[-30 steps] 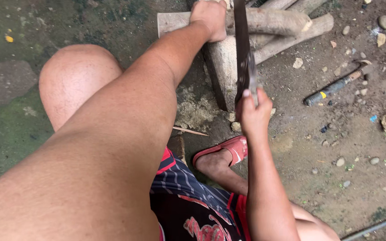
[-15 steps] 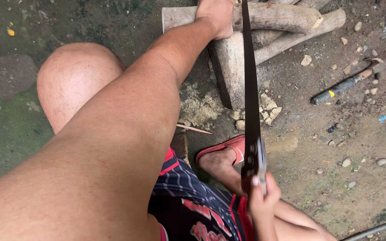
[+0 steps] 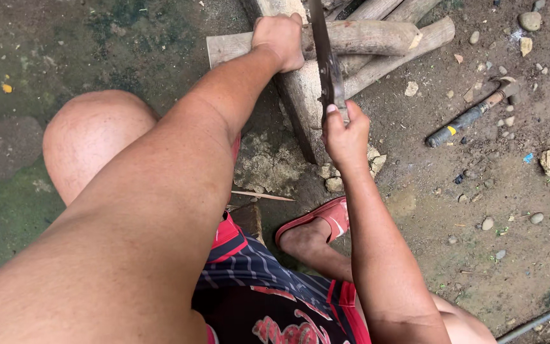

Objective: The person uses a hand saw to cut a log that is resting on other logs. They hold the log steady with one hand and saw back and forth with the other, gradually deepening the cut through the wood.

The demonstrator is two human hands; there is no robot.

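While your left hand [image 3: 279,39] pins the log [image 3: 358,37], your right hand [image 3: 345,130] grips the saw [image 3: 326,60] mid-cut, so the next stroke likely needs steady pressure.

A long, dark, narrow saw blade [image 3: 327,64] stands nearly upright across a pale, round log [image 3: 358,37], its lower end in the right hand [image 3: 346,135]. The log lies crosswise on a slanted wooden block [image 3: 303,105], pinned from above by the left hand [image 3: 279,39].
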